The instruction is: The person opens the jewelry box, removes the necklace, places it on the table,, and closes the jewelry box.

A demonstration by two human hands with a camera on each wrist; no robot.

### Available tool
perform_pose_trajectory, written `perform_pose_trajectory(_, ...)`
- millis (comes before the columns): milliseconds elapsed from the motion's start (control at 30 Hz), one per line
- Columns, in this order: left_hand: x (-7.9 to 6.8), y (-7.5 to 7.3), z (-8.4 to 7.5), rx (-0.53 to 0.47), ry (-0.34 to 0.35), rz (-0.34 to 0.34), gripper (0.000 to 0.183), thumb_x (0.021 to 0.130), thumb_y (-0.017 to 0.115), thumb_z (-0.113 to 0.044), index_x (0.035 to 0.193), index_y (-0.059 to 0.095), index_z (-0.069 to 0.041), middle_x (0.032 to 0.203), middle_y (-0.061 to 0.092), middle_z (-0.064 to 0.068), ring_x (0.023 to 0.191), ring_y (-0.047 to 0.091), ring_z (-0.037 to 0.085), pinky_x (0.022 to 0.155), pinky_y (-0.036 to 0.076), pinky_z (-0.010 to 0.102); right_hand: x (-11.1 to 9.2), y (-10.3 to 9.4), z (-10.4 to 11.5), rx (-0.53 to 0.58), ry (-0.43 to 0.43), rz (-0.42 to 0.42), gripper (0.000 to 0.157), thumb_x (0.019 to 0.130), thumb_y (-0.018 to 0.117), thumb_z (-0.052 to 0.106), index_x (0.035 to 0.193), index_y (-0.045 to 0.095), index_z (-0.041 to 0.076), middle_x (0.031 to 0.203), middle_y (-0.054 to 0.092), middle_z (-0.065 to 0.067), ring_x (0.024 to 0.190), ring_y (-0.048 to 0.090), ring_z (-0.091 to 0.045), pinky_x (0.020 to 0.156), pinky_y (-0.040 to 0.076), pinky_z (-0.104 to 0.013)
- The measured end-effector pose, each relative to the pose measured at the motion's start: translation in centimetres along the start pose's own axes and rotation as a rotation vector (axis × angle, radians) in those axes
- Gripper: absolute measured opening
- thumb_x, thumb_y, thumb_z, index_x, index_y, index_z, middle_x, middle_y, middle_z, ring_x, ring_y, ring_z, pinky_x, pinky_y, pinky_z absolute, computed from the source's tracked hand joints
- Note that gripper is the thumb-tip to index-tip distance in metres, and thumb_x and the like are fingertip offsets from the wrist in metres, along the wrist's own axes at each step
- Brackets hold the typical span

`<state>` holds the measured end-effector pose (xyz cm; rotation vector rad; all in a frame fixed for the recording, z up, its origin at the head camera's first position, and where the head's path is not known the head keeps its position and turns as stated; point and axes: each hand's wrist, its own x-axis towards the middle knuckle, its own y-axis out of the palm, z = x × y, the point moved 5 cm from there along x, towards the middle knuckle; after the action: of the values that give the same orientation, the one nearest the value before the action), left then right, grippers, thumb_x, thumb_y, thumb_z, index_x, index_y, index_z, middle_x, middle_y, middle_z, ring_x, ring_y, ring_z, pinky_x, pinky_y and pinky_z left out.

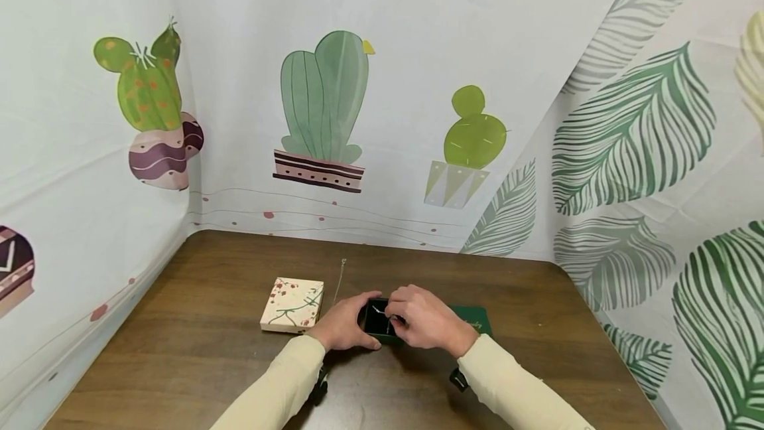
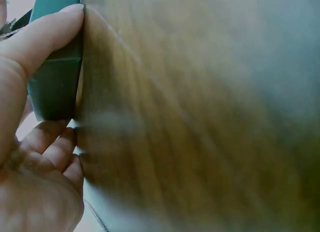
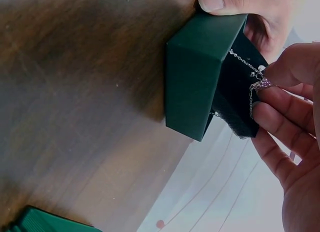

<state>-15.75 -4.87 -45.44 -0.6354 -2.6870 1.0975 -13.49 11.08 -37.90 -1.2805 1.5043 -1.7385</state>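
Note:
A small dark green jewelry box sits between the hands, with a black insert visible inside it. My left hand grips the box from the left, thumb on the near end and fingers round the far end. Over the box, my right hand pinches a sparkling pinkish pendant between thumb and fingers. From the pendant a thin silver necklace chain runs down to the insert. In the left wrist view, the thumb presses the edge of the green box.
A green lid lies right of the right hand. Left of the left hand stands a cream square box with a floral print. Another thin chain lies behind the left hand. Printed curtains border the wooden table.

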Motion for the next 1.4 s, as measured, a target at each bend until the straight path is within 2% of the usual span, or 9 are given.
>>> perform_pose_trajectory(200, 0.1, 0.0, 0.1, 0.015, 0.019, -0.002, 0.098, 0.070, 0.095, -0.034, 0.155, 0.048, -0.018, 0.143, 0.064, 0.010, 0.120, 0.063, 0.026, 0.102, 0.050, 0.049, -0.2, 0.2, -0.1, -0.017, -0.013, -0.019, 0.010, 0.083, 0.081, 0.010, 0.088, 0.077, 0.017, 0.085, 0.068, 0.006, 0.083, 0.061, -0.011, 0.081, 0.054, -0.029)
perform_pose_trajectory(333, 0.1, -0.2, -0.1, 0.018, 0.020, -0.003, 0.098, 0.070, 0.095, -0.033, 0.155, 0.048, -0.018, 0.143, 0.064, 0.010, 0.120, 0.063, 0.026, 0.102, 0.050, 0.048, -0.4, -0.1, -0.4, 0.036, 0.030, -0.034, 0.010, 0.085, 0.080, 0.011, 0.092, 0.078, 0.018, 0.092, 0.070, 0.007, 0.088, 0.062, -0.010, 0.084, 0.056, -0.030)
perform_pose_trajectory(467, 0.3, -0.2, 0.0, 0.020, 0.025, -0.009, 0.098, 0.070, 0.095, -0.033, 0.155, 0.048, -0.018, 0.143, 0.064, 0.009, 0.123, 0.062, 0.026, 0.104, 0.050, 0.048, -0.8, -0.9, -1.1, 0.113, 0.140, -0.057, 0.010, 0.088, 0.079, 0.010, 0.097, 0.078, 0.015, 0.102, 0.071, 0.005, 0.096, 0.064, -0.012, 0.088, 0.058, -0.033)
perform_pose_trajectory(600, 0.3, -0.2, 0.0, 0.024, 0.037, -0.018, 0.098, 0.069, 0.095, -0.031, 0.155, 0.049, -0.017, 0.144, 0.064, 0.009, 0.125, 0.062, 0.028, 0.106, 0.049, 0.049, -1.8, -0.9, -2.0, 0.151, 0.294, -0.051, 0.018, 0.091, 0.076, 0.010, 0.109, 0.076, 0.013, 0.114, 0.070, 0.001, 0.107, 0.066, -0.016, 0.093, 0.059, -0.038)
perform_pose_trajectory(733, 0.2, -0.2, -0.1, 0.011, 0.036, -0.023, 0.098, 0.068, 0.096, -0.030, 0.154, 0.050, -0.018, 0.142, 0.065, 0.009, 0.124, 0.063, 0.028, 0.106, 0.049, 0.050, -2.8, -0.1, -2.7, 0.253, 0.439, -0.005, 0.031, 0.093, 0.076, 0.013, 0.123, 0.071, 0.014, 0.121, 0.070, 0.001, 0.104, 0.065, -0.015, 0.090, 0.058, -0.039)
perform_pose_trajectory(833, 0.2, -0.3, -0.1, 0.006, 0.041, -0.025, 0.097, 0.068, 0.096, -0.030, 0.153, 0.051, -0.018, 0.142, 0.066, 0.009, 0.122, 0.063, 0.027, 0.106, 0.049, 0.049, -3.3, 0.7, -3.1, 0.383, 0.503, 0.011, 0.036, 0.092, 0.077, 0.012, 0.127, 0.069, 0.014, 0.117, 0.071, 0.002, 0.095, 0.062, -0.011, 0.082, 0.056, -0.032)
perform_pose_trajectory(1033, 0.2, -0.2, -0.1, 0.013, 0.039, -0.025, 0.096, 0.068, 0.095, -0.030, 0.153, 0.051, -0.018, 0.150, 0.060, 0.013, 0.130, 0.061, 0.031, 0.109, 0.048, 0.051, -3.7, 2.5, -3.0, 0.626, 0.525, 0.004, 0.039, 0.091, 0.076, 0.003, 0.128, 0.065, 0.011, 0.092, 0.071, -0.001, 0.077, 0.060, -0.003, 0.070, 0.053, -0.023)
perform_pose_trajectory(1267, -0.1, -0.3, -0.4, 0.003, 0.031, -0.013, 0.096, 0.069, 0.096, -0.030, 0.153, 0.051, -0.015, 0.150, 0.059, 0.017, 0.131, 0.060, 0.034, 0.108, 0.048, 0.054, -4.1, 3.4, -2.6, 0.753, 0.600, -0.009, 0.036, 0.093, 0.074, 0.003, 0.126, 0.066, 0.014, 0.089, 0.067, -0.003, 0.071, 0.059, -0.007, 0.064, 0.054, -0.024)
perform_pose_trajectory(1400, -0.3, -0.2, -0.5, 0.013, 0.026, -0.010, 0.095, 0.070, 0.096, -0.031, 0.153, 0.051, -0.016, 0.147, 0.062, 0.015, 0.126, 0.062, 0.030, 0.106, 0.049, 0.051, -4.1, 3.5, -2.6, 0.786, 0.615, -0.028, 0.034, 0.094, 0.073, 0.002, 0.126, 0.066, 0.012, 0.090, 0.071, -0.006, 0.070, 0.060, -0.007, 0.061, 0.055, -0.025)
